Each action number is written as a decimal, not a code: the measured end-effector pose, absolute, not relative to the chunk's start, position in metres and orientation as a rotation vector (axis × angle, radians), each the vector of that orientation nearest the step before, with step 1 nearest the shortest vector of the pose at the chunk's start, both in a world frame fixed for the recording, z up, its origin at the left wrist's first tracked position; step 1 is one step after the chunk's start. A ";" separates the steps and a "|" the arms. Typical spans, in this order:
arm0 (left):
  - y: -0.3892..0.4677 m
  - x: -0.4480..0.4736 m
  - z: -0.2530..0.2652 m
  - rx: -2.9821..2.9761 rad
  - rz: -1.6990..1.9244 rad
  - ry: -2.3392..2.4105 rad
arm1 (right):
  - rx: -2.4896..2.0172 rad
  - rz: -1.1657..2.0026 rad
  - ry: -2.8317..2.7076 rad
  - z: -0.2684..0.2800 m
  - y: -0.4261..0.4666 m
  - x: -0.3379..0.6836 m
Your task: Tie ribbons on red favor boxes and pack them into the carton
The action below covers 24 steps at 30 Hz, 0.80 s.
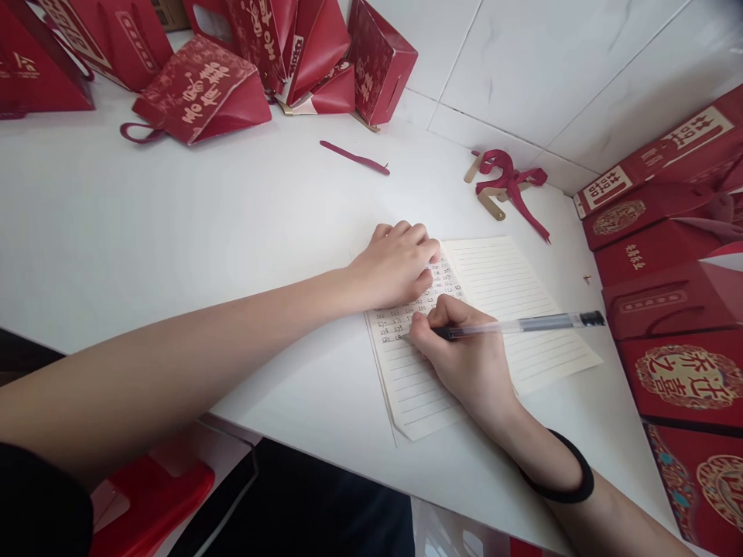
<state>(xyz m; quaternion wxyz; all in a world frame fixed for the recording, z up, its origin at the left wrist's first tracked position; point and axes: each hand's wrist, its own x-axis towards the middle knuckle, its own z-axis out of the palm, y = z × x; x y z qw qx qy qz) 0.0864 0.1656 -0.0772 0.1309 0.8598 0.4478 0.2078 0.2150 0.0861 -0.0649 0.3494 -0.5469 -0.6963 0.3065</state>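
Grip [473, 363] on pen [542, 322], white tabletop [203, 209] (tiled wall [522, 73]).

Both hands held low and close together, the left laid down and the right drawn into a pinch.

The left forearm [220, 352] is stretched in from the lower left; the left hand [395, 267] is turned palm down, its fingers bent and spread. The right forearm [604, 495] is angled up from the lower right, and the right hand [473, 363] is closed, thumb and index finger brought together.
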 end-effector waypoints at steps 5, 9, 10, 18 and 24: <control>0.166 0.087 -0.078 2.507 0.595 1.313 | -1.412 0.760 -1.791 -0.065 0.086 0.215; 0.166 0.087 -0.078 2.504 0.599 1.309 | -1.401 0.769 -1.793 -0.065 0.086 0.214; 0.166 0.087 -0.078 2.500 0.601 1.308 | -1.400 0.794 -1.776 -0.065 0.086 0.215; 0.163 0.082 -0.077 2.521 0.666 1.267 | -1.217 1.050 -1.238 -0.062 0.099 0.233; 0.172 0.069 -0.077 2.362 0.891 1.418 | -1.345 0.792 -1.279 -0.065 0.128 0.264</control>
